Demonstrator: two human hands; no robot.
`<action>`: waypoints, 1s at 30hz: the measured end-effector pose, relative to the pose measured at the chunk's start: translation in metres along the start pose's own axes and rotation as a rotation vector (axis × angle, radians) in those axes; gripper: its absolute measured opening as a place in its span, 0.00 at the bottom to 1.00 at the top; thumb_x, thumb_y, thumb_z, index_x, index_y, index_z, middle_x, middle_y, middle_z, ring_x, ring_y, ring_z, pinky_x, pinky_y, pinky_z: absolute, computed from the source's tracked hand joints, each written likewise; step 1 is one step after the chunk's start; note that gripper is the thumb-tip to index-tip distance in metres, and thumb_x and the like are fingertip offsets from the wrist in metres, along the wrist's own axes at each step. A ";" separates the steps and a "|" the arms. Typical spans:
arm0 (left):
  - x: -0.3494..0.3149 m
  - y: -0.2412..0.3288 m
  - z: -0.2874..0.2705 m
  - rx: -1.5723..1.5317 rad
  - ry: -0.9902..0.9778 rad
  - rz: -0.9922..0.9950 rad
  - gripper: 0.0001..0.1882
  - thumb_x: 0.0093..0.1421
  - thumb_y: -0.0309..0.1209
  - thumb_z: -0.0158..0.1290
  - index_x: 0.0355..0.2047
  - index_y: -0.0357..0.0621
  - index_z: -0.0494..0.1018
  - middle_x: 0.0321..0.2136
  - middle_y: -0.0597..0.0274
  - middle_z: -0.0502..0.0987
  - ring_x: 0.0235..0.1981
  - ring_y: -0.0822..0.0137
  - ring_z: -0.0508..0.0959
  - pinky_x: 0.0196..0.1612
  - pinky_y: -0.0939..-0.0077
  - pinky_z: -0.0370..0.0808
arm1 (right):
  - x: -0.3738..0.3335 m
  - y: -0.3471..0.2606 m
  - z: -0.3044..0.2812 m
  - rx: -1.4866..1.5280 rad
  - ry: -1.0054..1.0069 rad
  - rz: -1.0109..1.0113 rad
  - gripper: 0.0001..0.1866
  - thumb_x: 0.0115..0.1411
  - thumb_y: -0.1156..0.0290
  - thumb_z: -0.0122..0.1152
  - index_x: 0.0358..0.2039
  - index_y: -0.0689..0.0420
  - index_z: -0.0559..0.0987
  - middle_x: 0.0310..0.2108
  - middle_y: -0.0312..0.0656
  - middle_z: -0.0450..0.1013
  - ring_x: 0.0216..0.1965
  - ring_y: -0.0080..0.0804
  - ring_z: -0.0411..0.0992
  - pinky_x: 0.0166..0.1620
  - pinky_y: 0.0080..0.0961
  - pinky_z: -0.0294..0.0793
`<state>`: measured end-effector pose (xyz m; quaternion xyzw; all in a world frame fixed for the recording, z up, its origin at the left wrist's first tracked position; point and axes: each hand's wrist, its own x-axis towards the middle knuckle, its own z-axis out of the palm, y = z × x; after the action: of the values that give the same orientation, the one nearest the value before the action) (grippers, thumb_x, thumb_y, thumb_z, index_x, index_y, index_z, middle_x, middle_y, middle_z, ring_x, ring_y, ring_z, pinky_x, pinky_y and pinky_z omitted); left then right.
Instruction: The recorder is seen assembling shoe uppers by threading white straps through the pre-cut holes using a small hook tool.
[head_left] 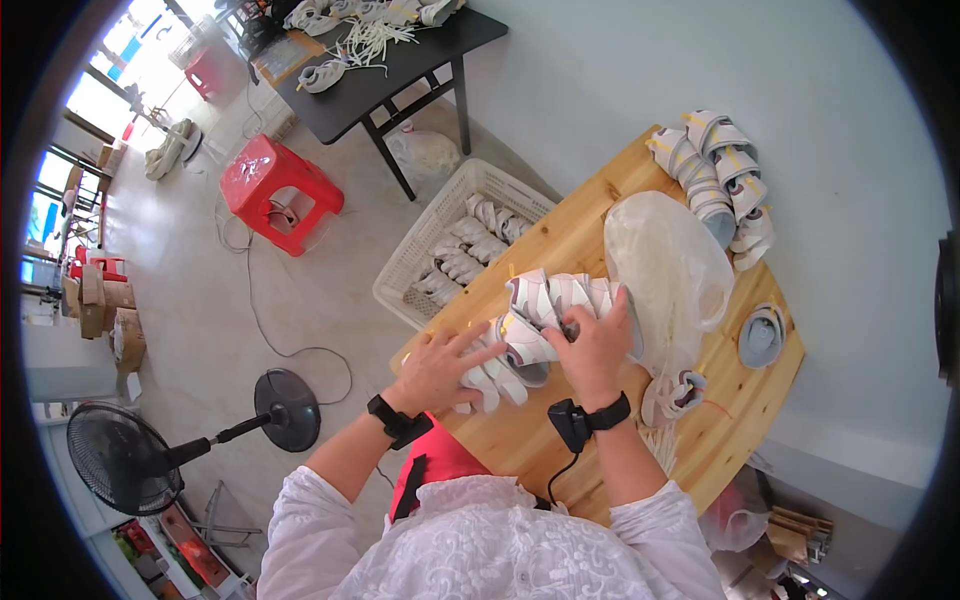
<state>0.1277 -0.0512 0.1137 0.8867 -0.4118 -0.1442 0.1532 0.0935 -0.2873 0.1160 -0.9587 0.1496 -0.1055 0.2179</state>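
Observation:
Nested white shoe uppers (530,300) with grey and pink parts lie in a row on the wooden table in front of me. My right hand (595,350) grips this row from the near right side, thumb and fingers bent against it. Over the left end rests my left hand (440,368), its fingers spread and touching more white uppers (490,385) beneath. The palm hides part of those. Close to my right wrist sits a single shoe upper (672,398) with white laces (660,445) beside it.
On the wooden table (745,420) are a clear plastic bag (665,260), stacked uppers (715,180) and a lone upper (762,335). A white crate (400,275) of uppers stands beyond the table's left edge. Further left are a red stool (275,185), a black fan (125,455) and a black table (430,60).

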 end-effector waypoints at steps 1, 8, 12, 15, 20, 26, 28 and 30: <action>-0.001 0.000 0.001 0.003 0.005 -0.001 0.46 0.36 0.44 0.65 0.59 0.75 0.61 0.59 0.66 0.61 0.48 0.57 0.69 0.47 0.61 0.67 | 0.000 -0.003 0.000 0.010 -0.059 0.031 0.16 0.38 0.65 0.73 0.26 0.56 0.76 0.58 0.62 0.55 0.53 0.59 0.61 0.51 0.46 0.62; -0.002 -0.001 0.004 -0.013 0.020 0.011 0.45 0.35 0.44 0.65 0.58 0.74 0.62 0.60 0.66 0.61 0.48 0.56 0.69 0.48 0.60 0.67 | 0.012 0.049 -0.005 0.158 -0.034 -0.199 0.07 0.44 0.74 0.64 0.25 0.58 0.76 0.57 0.64 0.56 0.55 0.62 0.58 0.56 0.46 0.59; -0.004 -0.004 0.005 -0.030 0.031 0.008 0.45 0.36 0.43 0.65 0.58 0.74 0.62 0.60 0.66 0.61 0.48 0.56 0.69 0.49 0.59 0.67 | 0.006 0.054 -0.023 0.078 0.042 -0.274 0.07 0.43 0.74 0.66 0.24 0.56 0.75 0.56 0.65 0.57 0.53 0.60 0.62 0.54 0.44 0.62; -0.005 -0.004 0.005 -0.026 0.034 0.009 0.45 0.35 0.44 0.65 0.58 0.73 0.62 0.59 0.66 0.62 0.48 0.56 0.70 0.49 0.59 0.67 | -0.007 0.060 -0.023 0.037 0.001 -0.329 0.07 0.43 0.75 0.65 0.23 0.57 0.74 0.55 0.64 0.57 0.53 0.60 0.62 0.54 0.43 0.61; -0.005 -0.003 0.009 -0.062 0.026 0.061 0.44 0.35 0.45 0.65 0.57 0.71 0.64 0.59 0.65 0.62 0.48 0.55 0.69 0.50 0.59 0.67 | -0.036 0.040 -0.019 0.211 -0.067 -0.213 0.08 0.44 0.74 0.66 0.25 0.57 0.74 0.54 0.62 0.58 0.53 0.59 0.61 0.54 0.43 0.61; -0.018 -0.021 0.036 -0.110 0.541 0.014 0.32 0.46 0.39 0.61 0.53 0.48 0.66 0.56 0.56 0.63 0.52 0.53 0.66 0.51 0.58 0.66 | -0.036 0.041 -0.018 0.257 -0.086 -0.161 0.08 0.43 0.74 0.66 0.24 0.57 0.76 0.54 0.63 0.60 0.56 0.57 0.60 0.54 0.39 0.63; -0.021 -0.029 0.059 -0.164 1.122 -0.591 0.23 0.55 0.37 0.55 0.50 0.42 0.66 0.52 0.51 0.64 0.51 0.53 0.66 0.52 0.60 0.65 | -0.033 0.047 -0.019 0.220 -0.160 -0.139 0.09 0.45 0.71 0.67 0.27 0.57 0.77 0.59 0.65 0.53 0.59 0.60 0.57 0.58 0.39 0.60; -0.028 -0.030 0.080 -0.569 1.186 -0.939 0.21 0.58 0.37 0.51 0.50 0.42 0.66 0.51 0.50 0.63 0.51 0.55 0.65 0.53 0.62 0.64 | -0.035 0.047 -0.017 0.193 -0.116 -0.161 0.09 0.43 0.72 0.68 0.25 0.57 0.77 0.53 0.62 0.60 0.55 0.57 0.61 0.54 0.38 0.63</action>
<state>0.1002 -0.0230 0.0329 0.8229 0.2061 0.2016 0.4895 0.0451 -0.3229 0.1047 -0.9466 0.0486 -0.0808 0.3083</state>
